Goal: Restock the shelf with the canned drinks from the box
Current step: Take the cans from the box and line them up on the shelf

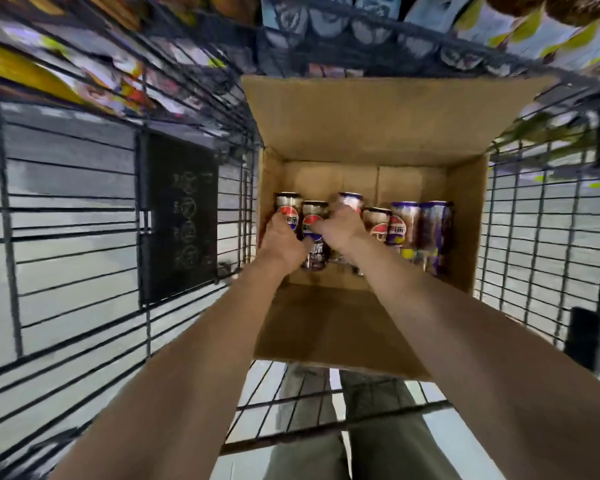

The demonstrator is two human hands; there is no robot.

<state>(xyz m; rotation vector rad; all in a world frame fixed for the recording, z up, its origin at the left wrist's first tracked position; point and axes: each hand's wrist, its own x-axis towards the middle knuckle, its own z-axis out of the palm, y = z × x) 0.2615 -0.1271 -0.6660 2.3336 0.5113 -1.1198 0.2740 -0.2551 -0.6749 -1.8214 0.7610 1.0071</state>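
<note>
Forearms stretch over the cardboard box (326,327) to the Pepsi cans (378,225) clustered inside it. Left hand (281,237) fingers wrap the leftmost can (286,204); right hand (340,226) fingers grip the rear can (350,199). Full cans are probably heavy, rigid and slick, so hold them mid-body. Box walls hem the lift; the wire shelf (84,271) left of the box looks open.

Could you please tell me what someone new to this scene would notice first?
The open cardboard box sits centre frame on the wire shelf, with drink cans standing in a row inside. Both hands reach in: the left hand grips the leftmost can, the right hand the middle can. Two purple cans stand at the right end.
</note>
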